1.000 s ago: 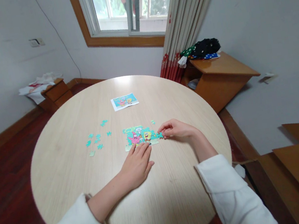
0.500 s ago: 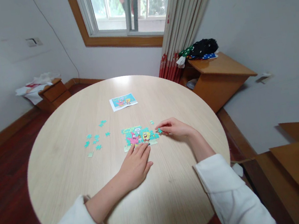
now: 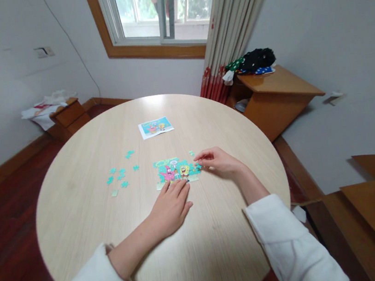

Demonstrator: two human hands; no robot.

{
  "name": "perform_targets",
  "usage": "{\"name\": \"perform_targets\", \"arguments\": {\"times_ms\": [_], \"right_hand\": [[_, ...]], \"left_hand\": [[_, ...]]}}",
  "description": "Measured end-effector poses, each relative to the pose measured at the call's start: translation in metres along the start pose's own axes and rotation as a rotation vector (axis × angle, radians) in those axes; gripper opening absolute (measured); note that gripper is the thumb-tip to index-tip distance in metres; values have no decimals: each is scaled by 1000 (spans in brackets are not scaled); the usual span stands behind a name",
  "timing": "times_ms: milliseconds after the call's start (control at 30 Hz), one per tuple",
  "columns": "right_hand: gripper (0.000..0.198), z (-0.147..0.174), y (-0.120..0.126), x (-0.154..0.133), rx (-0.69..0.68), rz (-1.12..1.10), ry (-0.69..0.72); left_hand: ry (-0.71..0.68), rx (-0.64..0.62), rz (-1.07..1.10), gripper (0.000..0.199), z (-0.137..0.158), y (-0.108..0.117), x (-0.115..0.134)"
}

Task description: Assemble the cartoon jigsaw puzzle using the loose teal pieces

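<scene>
White-sleeved left hand (image 3: 171,205) lies flat, touching puzzle (image 3: 175,170).

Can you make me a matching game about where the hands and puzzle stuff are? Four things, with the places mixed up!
1. Left hand
2. Right hand
3. Printed picture
4. Biggest group of loose pieces

A. Straight beyond the puzzle
B. At the puzzle's near edge
C. Off to the puzzle's left
D. By the puzzle's right edge

Pairs: 1-B, 2-D, 3-A, 4-C
</scene>
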State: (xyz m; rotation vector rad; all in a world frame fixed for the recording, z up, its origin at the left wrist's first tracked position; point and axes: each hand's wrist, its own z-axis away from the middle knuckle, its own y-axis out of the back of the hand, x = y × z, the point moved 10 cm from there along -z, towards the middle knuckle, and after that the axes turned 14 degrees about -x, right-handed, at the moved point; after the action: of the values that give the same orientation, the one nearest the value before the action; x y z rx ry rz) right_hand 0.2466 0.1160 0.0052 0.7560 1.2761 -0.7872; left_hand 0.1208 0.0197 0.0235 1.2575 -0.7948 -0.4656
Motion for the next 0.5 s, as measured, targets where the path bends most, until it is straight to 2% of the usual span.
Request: {"name": "perform_targets", "arguments": {"times_ms": [133,267,400,500], "right_hand": [[24,-5,-22,-10,-59,10,26],[23,-11,-53,-18,-176,8,54],[26,-16,-75,-20,-219,-72,94],[29,-18,-83,-18,-208,-122,110]], "left_hand": [[-32,143,220,27,3,15,-9],[71,281,607,17,4,25,-43],[125,258,1107,19,-2,12,-68],[121,228,1326,27,-6,4,-73]]}}
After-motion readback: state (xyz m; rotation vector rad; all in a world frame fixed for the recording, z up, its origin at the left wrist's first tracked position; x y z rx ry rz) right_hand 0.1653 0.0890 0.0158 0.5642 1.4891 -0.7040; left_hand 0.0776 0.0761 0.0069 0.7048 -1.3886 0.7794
